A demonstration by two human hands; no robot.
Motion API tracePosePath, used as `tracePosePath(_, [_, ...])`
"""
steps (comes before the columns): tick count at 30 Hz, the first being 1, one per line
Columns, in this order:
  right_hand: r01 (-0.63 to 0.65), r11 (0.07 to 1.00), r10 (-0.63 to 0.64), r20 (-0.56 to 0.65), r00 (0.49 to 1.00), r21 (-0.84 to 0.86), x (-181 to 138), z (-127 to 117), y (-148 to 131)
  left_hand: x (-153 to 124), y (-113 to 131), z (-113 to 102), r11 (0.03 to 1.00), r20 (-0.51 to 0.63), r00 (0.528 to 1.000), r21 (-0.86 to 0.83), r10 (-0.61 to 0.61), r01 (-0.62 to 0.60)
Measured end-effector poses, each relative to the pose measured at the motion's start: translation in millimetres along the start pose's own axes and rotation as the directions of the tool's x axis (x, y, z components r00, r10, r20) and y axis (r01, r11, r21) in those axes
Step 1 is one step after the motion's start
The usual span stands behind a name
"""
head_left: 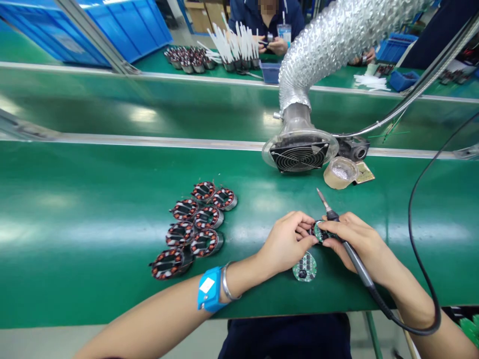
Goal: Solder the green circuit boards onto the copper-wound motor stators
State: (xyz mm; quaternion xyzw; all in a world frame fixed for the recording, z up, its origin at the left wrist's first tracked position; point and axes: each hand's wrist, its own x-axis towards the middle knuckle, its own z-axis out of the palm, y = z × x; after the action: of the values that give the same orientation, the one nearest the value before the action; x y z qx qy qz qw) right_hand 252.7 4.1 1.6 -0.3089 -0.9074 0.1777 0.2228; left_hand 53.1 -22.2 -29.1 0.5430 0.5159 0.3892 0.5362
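Note:
My left hand is closed, its thumb and fingertips pinching the left side of a small motor stator with a round green circuit board on it. My right hand has a soldering iron lying across it, the bare tip pointing up and away to the left. The thumb and fingers of that same hand also press on the board from the right. Fingers cover much of the piece. Just below my left fingertips, a second round circuit board rests flat on the green table.
Several wound stators stand grouped left of my hands. Beyond my hands are a fume extractor fan on a silver duct and a round solder tin. The iron's black cable loops at right. A co-worker sits across the bench.

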Motion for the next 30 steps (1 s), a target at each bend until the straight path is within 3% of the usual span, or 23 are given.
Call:
tracePosePath(6, [-0.036,0.997,0.037,-0.005,0.999,0.07,3.4,-0.1,-0.8,-0.7,-3.8,1.4,0.999,-0.014,0.999,-0.019,-0.04,0.04])
tracePosePath(9, [-0.107,0.987,0.11,-0.021,0.994,0.122,0.8,2.6,3.9,-1.2,-0.9,-3.3,0.998,0.026,1.0,0.064,-0.005,0.003])
tracePosePath(12, [-0.199,0.96,0.213,-0.05,0.976,0.197,-3.2,9.4,9.4,0.1,9.6,-11.8,0.918,0.119,0.968,0.31,0.223,-0.25])
tracePosePath(15, [-0.267,0.908,0.302,-0.064,0.951,0.322,-6.4,16.7,13.8,4.1,19.4,-18.3,0.732,0.317,0.851,0.437,0.418,-0.522])
tracePosePath(17, [-0.29,0.878,0.341,-0.072,0.937,0.38,-8.6,20.0,16.1,7.4,21.0,-20.2,0.663,0.391,0.804,0.458,0.448,-0.593])
tracePosePath(22, [-0.263,0.857,0.338,-0.099,0.936,0.443,-15.6,28.9,16.7,11.2,15.9,-20.1,0.591,0.421,0.786,0.519,0.452,-0.618])
tracePosePath(30, [-0.245,0.876,0.347,-0.19,0.918,0.416,-11.8,54.6,4.2,8.1,24.6,-21.6,0.577,0.414,0.819,0.582,0.397,-0.573])
